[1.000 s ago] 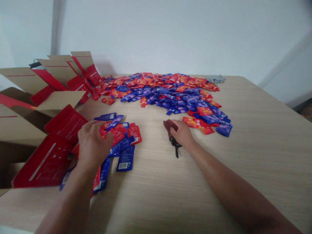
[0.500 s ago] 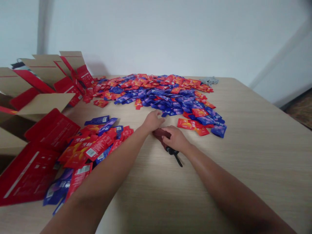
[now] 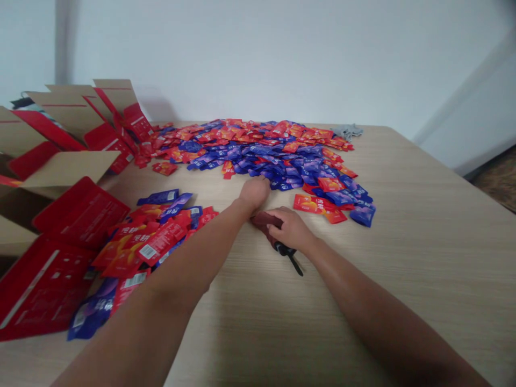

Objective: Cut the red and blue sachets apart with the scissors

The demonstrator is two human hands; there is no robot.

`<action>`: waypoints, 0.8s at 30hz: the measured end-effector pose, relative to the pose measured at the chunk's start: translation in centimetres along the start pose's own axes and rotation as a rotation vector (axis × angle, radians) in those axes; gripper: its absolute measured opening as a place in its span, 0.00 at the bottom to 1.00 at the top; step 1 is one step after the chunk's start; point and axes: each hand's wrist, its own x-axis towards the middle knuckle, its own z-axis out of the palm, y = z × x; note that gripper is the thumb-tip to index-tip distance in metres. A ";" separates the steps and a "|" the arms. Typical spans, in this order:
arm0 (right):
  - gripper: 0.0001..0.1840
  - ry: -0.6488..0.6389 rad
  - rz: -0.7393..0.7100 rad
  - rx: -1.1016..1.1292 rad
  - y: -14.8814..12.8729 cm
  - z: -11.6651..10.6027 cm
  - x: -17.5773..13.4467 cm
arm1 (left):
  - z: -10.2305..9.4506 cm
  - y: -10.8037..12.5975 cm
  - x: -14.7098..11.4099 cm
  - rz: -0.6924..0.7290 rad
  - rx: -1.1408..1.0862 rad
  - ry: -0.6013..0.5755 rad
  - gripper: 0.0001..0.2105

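My right hand (image 3: 292, 228) is closed round a dark reddish-brown, long object (image 3: 264, 221) with a black end and a thin black strap (image 3: 296, 264) lying on the table. Its exact kind does not show. Just beyond, my left hand (image 3: 255, 192) is at the near edge of the heap of purple packets (image 3: 296, 164). Its back faces me and the fingers are hidden, so I cannot see whether it grips a packet. Two orange-red packets (image 3: 308, 203) lie right of my hands.
Open red cardboard boxes (image 3: 76, 226) stand along the left side. Beside them is a smaller pile of red and purple packets (image 3: 163, 239), partly behind my left forearm. Orange-red packets (image 3: 234, 130) fill the back of the heap, and a grey cloth (image 3: 347, 131) lies at its right end.
My left hand has moved slightly forward, away from the reddish-brown object and up to the purple packets, its fingers now out of sight. My right hand keeps its hold. The view has shifted slightly.
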 end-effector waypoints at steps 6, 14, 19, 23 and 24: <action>0.21 0.009 0.010 0.017 0.1 0.1 -0.1 | -4.2 -0.6 -2.9 -0.107 -0.107 0.324 0.13; 0.18 0.083 0.140 -0.052 0.6 0.6 0.1 | -11.2 0.0 -11.0 -0.303 -0.651 0.725 0.07; 0.18 0.160 0.250 -0.027 1.2 0.9 0.2 | -9.0 0.8 -15.2 -0.335 -0.886 0.258 0.08; 0.16 0.182 0.258 -0.039 1.2 0.8 0.2 | -4.7 1.6 -15.8 -0.169 -0.744 0.055 0.08; 0.16 0.184 0.252 -0.037 1.2 0.8 0.2 | -3.9 1.8 -15.8 -0.179 -0.712 0.056 0.07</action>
